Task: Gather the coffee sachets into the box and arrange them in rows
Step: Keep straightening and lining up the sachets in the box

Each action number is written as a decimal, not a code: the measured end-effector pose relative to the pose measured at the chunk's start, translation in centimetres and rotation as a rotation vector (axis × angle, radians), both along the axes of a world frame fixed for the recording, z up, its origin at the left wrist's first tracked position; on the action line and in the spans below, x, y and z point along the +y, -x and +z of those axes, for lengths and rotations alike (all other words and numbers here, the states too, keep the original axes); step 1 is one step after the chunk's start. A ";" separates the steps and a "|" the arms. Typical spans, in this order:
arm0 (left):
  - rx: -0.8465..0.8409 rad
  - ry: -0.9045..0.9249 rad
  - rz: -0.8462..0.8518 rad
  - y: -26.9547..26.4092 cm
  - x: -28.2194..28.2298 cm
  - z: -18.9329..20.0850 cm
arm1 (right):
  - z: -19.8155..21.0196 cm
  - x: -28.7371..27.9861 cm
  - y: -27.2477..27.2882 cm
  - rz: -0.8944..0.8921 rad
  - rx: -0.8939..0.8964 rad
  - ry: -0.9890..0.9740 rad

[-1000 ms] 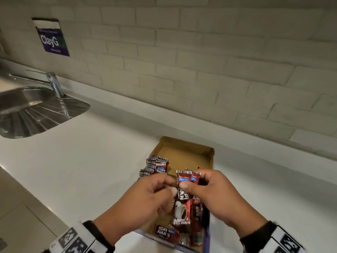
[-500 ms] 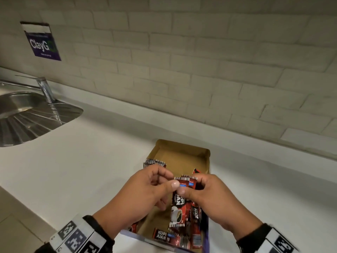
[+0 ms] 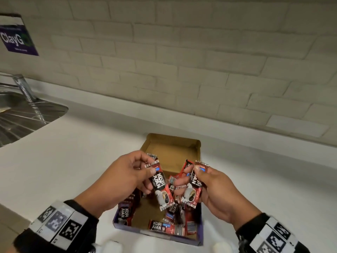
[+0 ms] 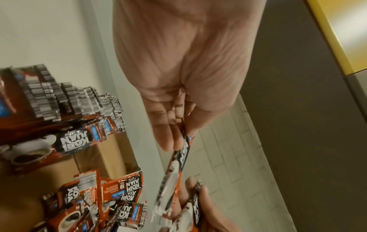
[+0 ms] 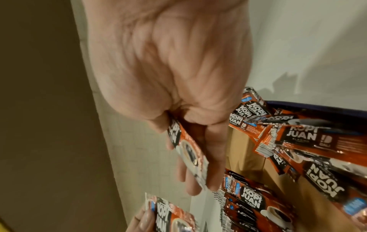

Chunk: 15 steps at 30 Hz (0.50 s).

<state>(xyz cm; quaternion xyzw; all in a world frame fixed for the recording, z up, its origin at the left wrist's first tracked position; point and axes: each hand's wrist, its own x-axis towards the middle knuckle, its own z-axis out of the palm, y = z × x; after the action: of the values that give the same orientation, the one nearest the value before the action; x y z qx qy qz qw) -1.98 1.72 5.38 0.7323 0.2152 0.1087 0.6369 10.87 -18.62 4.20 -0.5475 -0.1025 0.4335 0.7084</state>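
An open cardboard box [image 3: 172,145] lies on the white counter. My left hand [image 3: 150,167] pinches the top of one red and black Kopi Juan sachet [image 3: 161,185], which hangs over the box. My right hand [image 3: 196,168] pinches a second sachet [image 3: 194,188] beside it. In the left wrist view the left hand's sachet [image 4: 183,149] shows edge-on between thumb and fingers. The right hand's sachet [image 5: 186,150] lies against its fingers. A row of standing sachets [image 4: 79,100] fills the box's left side. Loose sachets [image 3: 165,227] lie jumbled at the near end and right.
A steel sink [image 3: 21,115] with a tap [image 3: 23,86] sits at the far left of the counter [image 3: 82,152]. A brick wall [image 3: 182,70] runs behind the box, with a purple sticker [image 3: 16,39] on it. The counter's front edge is at lower left.
The hands held sachets together at one spot over the box; now they have drawn apart, each with its own sachet. The view has shifted right.
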 end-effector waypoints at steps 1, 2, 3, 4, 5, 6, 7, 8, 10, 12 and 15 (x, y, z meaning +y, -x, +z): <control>0.003 -0.009 -0.006 0.0 0.2 0.1 | 0.0 -0.1 0.0 0.000 0.049 -0.029; 0.005 -0.018 -0.017 -0.1 0.2 0.2 | 0.0 -0.3 -0.2 0.021 0.090 -0.047; 0.006 -0.030 -0.028 -0.2 0.2 0.3 | -0.1 -0.4 -0.3 0.052 0.127 -0.050; 0.009 -0.045 -0.038 -0.3 0.2 0.4 | -0.2 -0.5 -0.5 0.089 0.158 -0.044; 0.016 -0.066 -0.048 -0.5 0.1 0.5 | -0.3 -0.6 -0.7 0.130 0.186 -0.040; 0.022 -0.090 -0.060 -0.7 0.1 0.5 | -0.3 -0.7 -0.8 0.171 0.204 -0.041; 0.025 -0.109 -0.073 -0.8 0.1 0.6 | -0.3 -0.8 -0.8 0.206 0.215 -0.047; 0.024 -0.118 -0.085 -0.9 0.0 0.6 | -0.3 -0.8 -0.8 0.231 0.216 -0.055; 0.017 -0.127 -0.099 -1.1 0.1 0.8 | -0.2 -0.9 -0.9 0.253 0.181 -0.061; 0.021 -0.139 -0.100 -1.1 0.1 1.0 | -0.3 -1.0 -1.0 0.261 0.080 -0.013; 0.039 -0.154 -0.093 -1.2 0.2 1.3 | -0.4 -0.9 -0.7 0.260 -0.140 0.132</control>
<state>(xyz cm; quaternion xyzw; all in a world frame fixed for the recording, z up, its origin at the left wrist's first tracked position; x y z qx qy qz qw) -0.81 1.91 6.65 0.7903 0.1842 0.0812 0.5787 11.60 -19.54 3.82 -0.6040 -0.1925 0.4881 0.5999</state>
